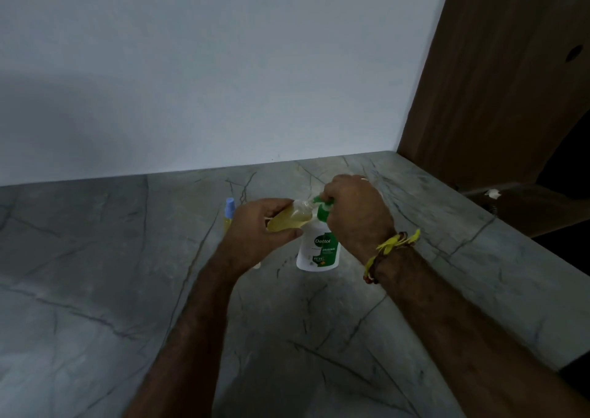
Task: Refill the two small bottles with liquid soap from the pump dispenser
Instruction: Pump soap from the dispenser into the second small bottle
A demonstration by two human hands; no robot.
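Observation:
A white and green pump dispenser [319, 251] stands upright on the grey marble counter [95, 274]. My left hand [255, 229] grips a small clear bottle [290, 218] of yellowish liquid, tilted with its open neck at the green pump nozzle. My right hand [354, 213] sits on top of the green pump head, its fingers curled over it. A second small bottle [229, 215] with a blue cap and yellow liquid stands upright behind my left hand, partly hidden by it.
A pale wall runs along the back of the counter. A brown wooden panel [498, 82] closes the right side. A small white object [257, 265] lies under my left wrist. The counter's right edge drops off into a dark space.

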